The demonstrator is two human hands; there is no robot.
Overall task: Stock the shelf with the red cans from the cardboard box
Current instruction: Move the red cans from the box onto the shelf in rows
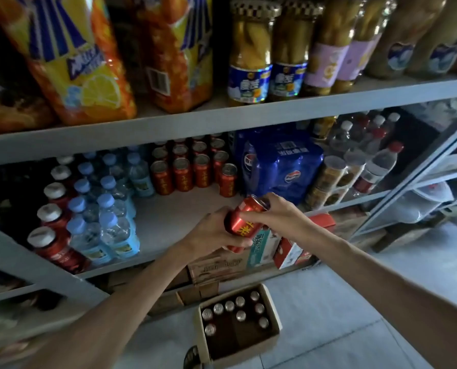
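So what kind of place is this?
Probably a small shop or its stockroom: metal shelves packed with rows of water bottles and red cans, and a cardboard box of cans on the floor.

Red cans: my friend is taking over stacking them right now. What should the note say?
Left hand: grips the held red can from below.
Right hand: grips its upper end. The can is tilted, just in front of the middle shelf. There may be a second can in the grip, but it is hard to tell.
Done: rows of shelved red cans stand at the back, between the water bottles and the blue Pepsi pack.
Left: several boxed cans wait in the cardboard box on the floor. The bare shelf in front of the rows has room.
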